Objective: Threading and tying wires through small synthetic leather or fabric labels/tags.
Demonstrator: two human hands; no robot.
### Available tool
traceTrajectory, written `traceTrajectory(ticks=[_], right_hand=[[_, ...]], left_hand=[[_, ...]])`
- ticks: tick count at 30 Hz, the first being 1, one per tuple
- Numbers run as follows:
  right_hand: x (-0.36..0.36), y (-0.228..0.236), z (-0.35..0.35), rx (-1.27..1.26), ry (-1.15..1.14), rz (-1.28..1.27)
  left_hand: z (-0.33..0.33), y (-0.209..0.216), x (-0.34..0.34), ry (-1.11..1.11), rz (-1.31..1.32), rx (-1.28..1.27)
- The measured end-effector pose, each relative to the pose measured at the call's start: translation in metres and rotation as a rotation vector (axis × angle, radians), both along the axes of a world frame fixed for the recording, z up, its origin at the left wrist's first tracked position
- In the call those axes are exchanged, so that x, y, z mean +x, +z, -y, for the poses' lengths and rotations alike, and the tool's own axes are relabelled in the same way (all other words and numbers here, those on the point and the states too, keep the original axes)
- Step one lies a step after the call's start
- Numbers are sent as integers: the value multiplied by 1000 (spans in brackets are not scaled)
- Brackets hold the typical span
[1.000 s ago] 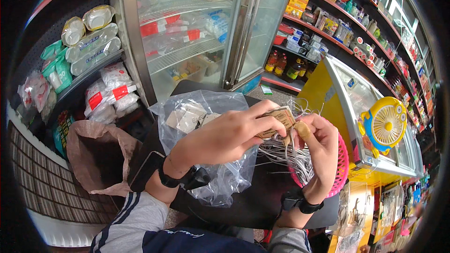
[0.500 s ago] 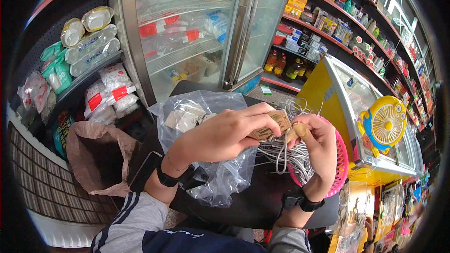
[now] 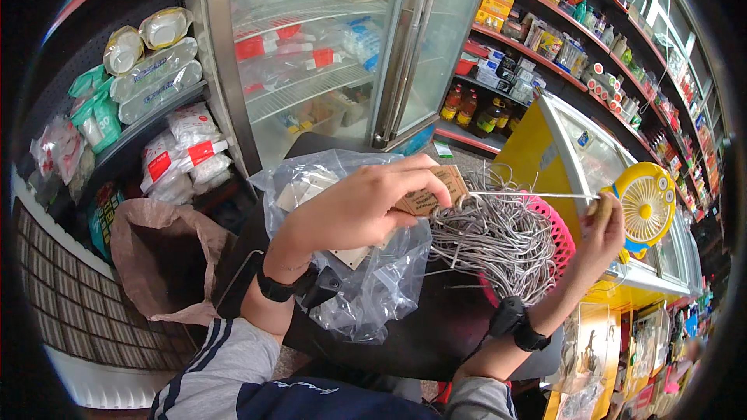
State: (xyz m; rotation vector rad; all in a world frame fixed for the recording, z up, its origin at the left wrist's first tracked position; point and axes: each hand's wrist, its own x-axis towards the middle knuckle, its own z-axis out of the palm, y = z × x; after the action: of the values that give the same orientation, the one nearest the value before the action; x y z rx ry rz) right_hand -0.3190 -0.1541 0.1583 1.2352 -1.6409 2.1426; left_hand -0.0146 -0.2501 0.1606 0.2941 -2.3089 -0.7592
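Note:
My left hand (image 3: 362,202) is closed on a brown cardboard tag (image 3: 424,197) with dark print, pinching it above the table. A grey cord (image 3: 537,194) runs taut from the tag to my right hand (image 3: 602,225), whose fingers pinch the cord's far part. Below the cord, a tangled heap of similar grey cords (image 3: 506,245) fills a pink plastic basket (image 3: 565,247) and spills over its left side. Under my left forearm lies a clear plastic bag (image 3: 381,295) with pale tags inside, partly hidden by my hand and wrist.
The bag and basket sit on a black table (image 3: 443,334). A brown open sack (image 3: 167,264) stands at the left. Behind the table is a glass-door fridge (image 3: 311,54). At the right, a yellow chest freezer (image 3: 537,144) carries a yellow and blue fan (image 3: 642,206).
My right hand has moved out to the right from beside the tag, drawing the cord straight. My left hand has stayed nearly in place with the tag.

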Motion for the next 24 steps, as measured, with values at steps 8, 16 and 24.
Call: traceTrajectory(ticks=[8,16,24], right_hand=[[2,6,-19,104,-336,-217],[86,22,-1,170,-5,-404],[118,17,10,293,424,-599]], left_hand=[[6,-11,-8,-20,-19,26],[1,-1,-7,18,-49,26],[-1,3,-2,20,-99,53]])
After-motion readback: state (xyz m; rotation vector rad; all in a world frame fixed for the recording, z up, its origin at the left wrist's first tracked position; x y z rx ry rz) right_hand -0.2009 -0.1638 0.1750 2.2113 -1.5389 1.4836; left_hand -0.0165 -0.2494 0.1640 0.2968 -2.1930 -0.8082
